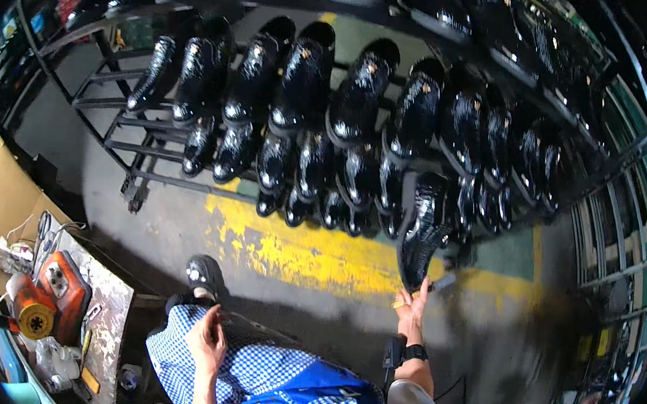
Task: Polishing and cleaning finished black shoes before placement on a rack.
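at four o'clock the right hand (409, 310) pinches the narrow lower end of a glossy, wrinkled black shoe (424, 224) at three o'clock. at seven, the left hand (206, 340) bends loosely over blue-and-white checked cloth (178, 348); whether its fingertips meet, i cannot tell. rounded, shiny footwear (302, 81) lines a dark barred rack (170, 12) at twelve.

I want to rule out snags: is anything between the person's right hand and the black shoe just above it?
Nothing visible: the right hand appears to touch the toe of the black shoe. Other glossy shoes show beyond and beside it.
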Available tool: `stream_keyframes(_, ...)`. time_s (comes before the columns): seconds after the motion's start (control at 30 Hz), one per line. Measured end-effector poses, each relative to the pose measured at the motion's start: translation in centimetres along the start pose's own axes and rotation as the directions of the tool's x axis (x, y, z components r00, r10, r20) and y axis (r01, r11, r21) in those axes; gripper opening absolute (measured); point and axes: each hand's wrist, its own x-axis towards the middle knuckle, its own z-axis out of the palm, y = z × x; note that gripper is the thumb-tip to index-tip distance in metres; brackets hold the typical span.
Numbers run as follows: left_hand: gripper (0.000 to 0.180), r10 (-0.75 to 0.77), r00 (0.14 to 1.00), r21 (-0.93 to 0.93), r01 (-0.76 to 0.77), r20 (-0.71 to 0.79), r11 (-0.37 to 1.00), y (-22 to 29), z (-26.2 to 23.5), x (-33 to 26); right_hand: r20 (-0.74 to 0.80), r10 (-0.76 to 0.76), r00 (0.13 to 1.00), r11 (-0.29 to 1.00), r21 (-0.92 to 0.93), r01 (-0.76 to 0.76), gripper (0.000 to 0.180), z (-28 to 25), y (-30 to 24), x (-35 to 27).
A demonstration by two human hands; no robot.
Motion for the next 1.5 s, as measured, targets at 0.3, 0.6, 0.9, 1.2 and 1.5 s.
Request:
stream_keyframes(0.3, 0.024, -0.106, 0.994, -0.191, 0.102, -0.014, 0.976, -0.6, -0.2, -0.5, 0.08, 0.287, 0.955, 0.907, -0.344, -0.244, 0.023, 2.9, 5.1, -4.5)
stream_keyframes(0.6, 0.059, -0.469, 0.734, -0.811, 0.582, 0.49, 0.063, 0.2, -7.5, 2.2, 0.455, 0.549, 0.701, 0.688, -0.722, -0.07, 0.05, 8.8, 9.4, -7.7)
stream_keyframes(0.9, 0.084, -0.331, 0.89, -0.92, 0.37, 0.314, 0.125, -1.1, -9.9, -1.1, 0.633, 0.565, 0.529, 0.444, -0.774, 0.452, 0.082, 16.0, 8.7, -12.4)
stream_keyframes(1.2, 0.096, -0.233, 0.945, -0.926, 0.285, 0.229, 0.247, 0.3, -10.2, -2.1, 0.636, 0.587, 0.501, 0.368, -0.761, 0.535, 0.09, 15.5, 8.8, -13.9)
stream_keyframes(1.5, 0.063, -0.408, 0.837, -0.92, 0.392, 0.365, -0.018, 0.5, -8.9, -3.6, 0.718, 0.558, 0.415, 0.106, -0.558, 0.823, 0.067, 15.0, 5.5, -14.7)
